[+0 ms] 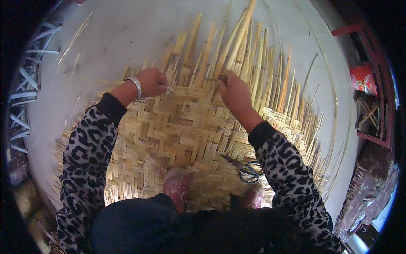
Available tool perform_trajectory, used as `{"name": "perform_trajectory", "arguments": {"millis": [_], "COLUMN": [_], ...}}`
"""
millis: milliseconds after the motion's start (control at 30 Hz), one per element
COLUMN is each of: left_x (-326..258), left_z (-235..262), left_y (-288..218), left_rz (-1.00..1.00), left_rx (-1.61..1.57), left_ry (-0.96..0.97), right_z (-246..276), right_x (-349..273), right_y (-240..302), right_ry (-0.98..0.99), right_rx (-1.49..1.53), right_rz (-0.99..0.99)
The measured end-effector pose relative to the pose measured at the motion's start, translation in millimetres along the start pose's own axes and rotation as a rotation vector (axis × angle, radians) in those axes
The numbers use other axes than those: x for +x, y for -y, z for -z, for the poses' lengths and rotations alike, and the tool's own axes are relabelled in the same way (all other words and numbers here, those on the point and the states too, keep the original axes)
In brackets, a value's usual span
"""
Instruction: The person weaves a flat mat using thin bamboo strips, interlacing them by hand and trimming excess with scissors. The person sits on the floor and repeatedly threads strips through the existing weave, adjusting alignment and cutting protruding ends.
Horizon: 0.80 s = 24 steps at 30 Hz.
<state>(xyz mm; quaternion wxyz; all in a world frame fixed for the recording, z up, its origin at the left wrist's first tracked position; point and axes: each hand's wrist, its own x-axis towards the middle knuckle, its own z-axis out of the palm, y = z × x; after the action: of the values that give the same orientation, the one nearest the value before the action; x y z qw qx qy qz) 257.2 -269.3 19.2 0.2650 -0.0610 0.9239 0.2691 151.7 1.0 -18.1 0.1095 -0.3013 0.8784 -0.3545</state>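
A mat of flat split reeds [182,131], woven in a zigzag pattern, lies on the floor beneath me. Loose reed ends [237,46] fan out beyond its far edge. My left hand [153,82], with a silver bangle [135,86] at the wrist, is closed above that edge; a small pale bit shows by its fingertips. To the right, my right hand [234,89] is pinched closed beside the upright strips, a tiny dark spot at its fingertips. What either hand holds is too small to tell. Scissors [245,168] with dark blades lie on the mat near my right forearm.
My pink shoes [176,186] stand on the mat's near part. Thin loose strips [75,38] lie on the pale floor [114,29] at the far left. A rack of pale bars [23,99] lines the left side; a dark red frame [382,106] stands at the right.
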Motion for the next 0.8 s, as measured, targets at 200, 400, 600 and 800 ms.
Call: {"name": "perform_trajectory", "arguments": {"millis": [200, 400, 600, 800], "left_x": [-9, -16, -22, -27], "left_z": [-4, -11, -9, -12], "left_y": [8, 8, 3, -3], "left_rz": [-0.077, -0.059, -0.065, -0.014], "left_rx": [0.179, 0.187, 0.187, 0.247], "left_ry": [-0.078, -0.137, -0.140, -0.144], "right_z": [-11, 12, -18, -44], "right_x": [2, 13, -6, 9], "right_y": [44, 66, 57, 48], "right_ry": [0.110, -0.297, -0.172, 0.373], "right_rx": [-0.148, -0.072, 0.025, -0.253], "right_rz": [0.323, 0.215, 0.190, 0.292]}}
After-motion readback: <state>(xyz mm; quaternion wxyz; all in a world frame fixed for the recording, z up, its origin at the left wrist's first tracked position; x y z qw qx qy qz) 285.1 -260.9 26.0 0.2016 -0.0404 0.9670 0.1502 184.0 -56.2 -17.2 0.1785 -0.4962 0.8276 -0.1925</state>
